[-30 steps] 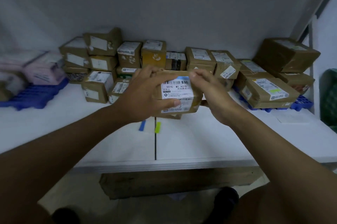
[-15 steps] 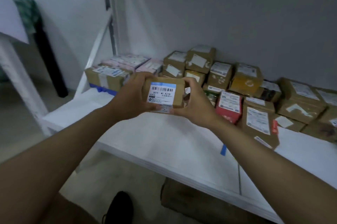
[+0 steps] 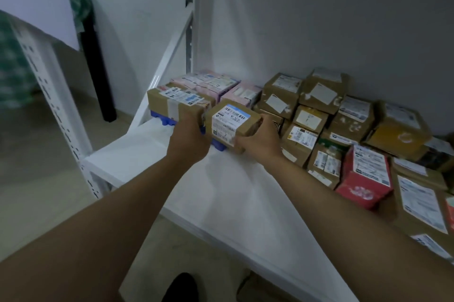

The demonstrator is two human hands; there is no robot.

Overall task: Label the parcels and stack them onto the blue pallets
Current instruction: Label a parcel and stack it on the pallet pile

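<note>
A small brown parcel [image 3: 233,121] with a white and blue barcode label on top is held between both hands at the front right corner of the blue pallet [image 3: 163,118]. My left hand [image 3: 189,138] grips its left side; my right hand [image 3: 259,140] grips its right end. The parcel is tilted and sits over the pallet's edge; whether it rests on it I cannot tell. On the pallet lie a long brown parcel [image 3: 175,102] with labels and pink parcels [image 3: 211,84] behind it.
A pile of brown labelled boxes [image 3: 317,115] and a red box [image 3: 363,176] fills the white shelf [image 3: 231,186] to the right. A white rack upright [image 3: 46,80] stands at the left, with floor below. My shoe [image 3: 181,287] shows under the shelf edge.
The view has swung left along the shelf. Both hands have carried the labelled parcel away from my body to the blue pallet's front corner, beside the long brown parcel.
</note>
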